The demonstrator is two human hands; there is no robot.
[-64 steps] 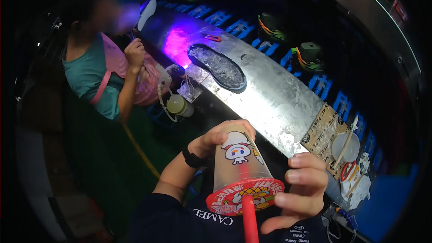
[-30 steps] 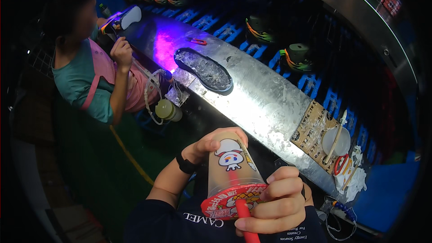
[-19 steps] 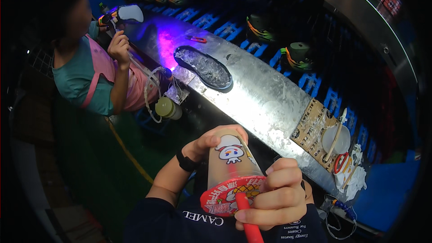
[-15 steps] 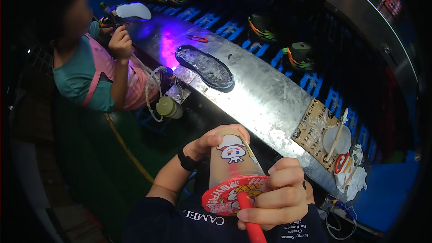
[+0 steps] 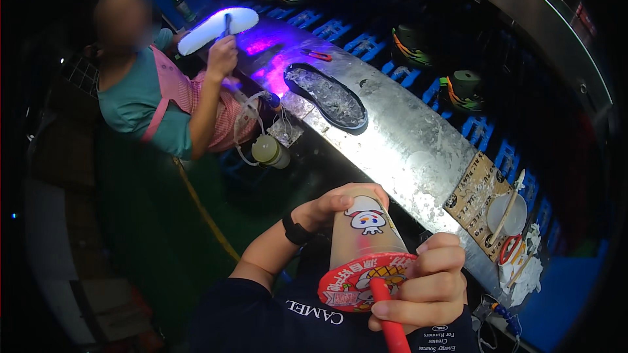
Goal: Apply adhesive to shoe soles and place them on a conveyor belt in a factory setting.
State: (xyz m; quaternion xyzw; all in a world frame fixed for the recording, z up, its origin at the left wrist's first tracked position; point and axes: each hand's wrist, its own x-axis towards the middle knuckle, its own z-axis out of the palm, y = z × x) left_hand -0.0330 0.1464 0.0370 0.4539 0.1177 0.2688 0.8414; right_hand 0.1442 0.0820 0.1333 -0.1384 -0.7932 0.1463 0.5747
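My right hand (image 5: 425,287) is nearest, its thumb and fingers closed on a thick red plastic straw (image 5: 391,323), which slants toward me out of the red printed film lid (image 5: 353,282) of a tall clear plastic cup (image 5: 364,245) filled with something tan. The cup is in front of my dark printed shirt (image 5: 275,320), tipped so its lid faces me and its base points away toward the bench. My left hand (image 5: 327,209), with a black band (image 5: 297,230) at the wrist, grips the cup near that base, thumb on the side beside a white cartoon figure. Beyond my hands runs a long, scuffed grey metal bench (image 5: 405,137). On its right end lie a brown cardboard sheet (image 5: 476,196), a round white bowl (image 5: 517,217) with a pale stick across it, and crumpled white paper (image 5: 526,282). Farther along sits a dark sole-shaped piece (image 5: 327,97) caked with whitish residue, and past it a small red tool (image 5: 318,56). At the far left, a co-worker in a green top and pink apron (image 5: 171,82) holds a white shoe sole (image 5: 212,31) near violet light. Behind the bench, dark shoes with orange and green trim (image 5: 462,88) stand along blue supports (image 5: 477,131).
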